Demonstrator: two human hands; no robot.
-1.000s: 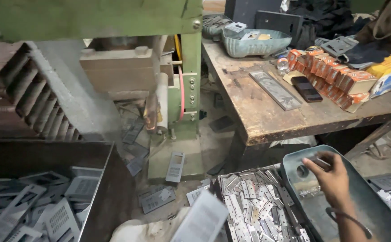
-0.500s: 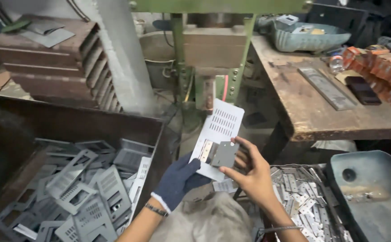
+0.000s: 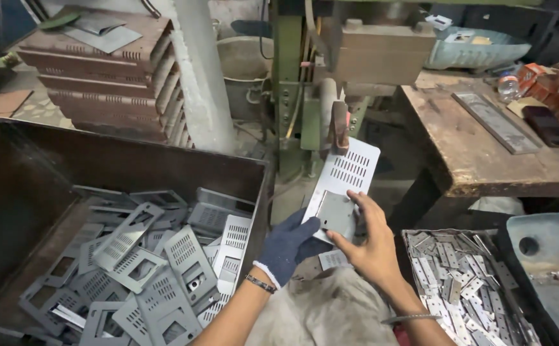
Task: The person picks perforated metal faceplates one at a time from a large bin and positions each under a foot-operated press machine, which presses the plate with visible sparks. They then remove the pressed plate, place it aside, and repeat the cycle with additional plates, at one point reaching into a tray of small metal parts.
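Pale slotted sheet-metal panel [image 3: 345, 181]: centre, below green press. Gloved left hand [image 3: 290, 245] grips its near edge; bare right hand [image 3: 367, 245] pinches small grey square plate [image 3: 335, 213] against it. Align edges flush; keep fingers outside press.

A: Gloved left hand [image 3: 290, 247] grips the slotted metal plate [image 3: 346, 179] by its lower edge, tilted up toward the green press [image 3: 305, 77].

B: And the bare right hand [image 3: 372, 247] presses a small grey square piece [image 3: 335, 213] against it. Bin of punched panels [image 3: 164, 269] just left, tray of small strips [image 3: 459, 282] right.
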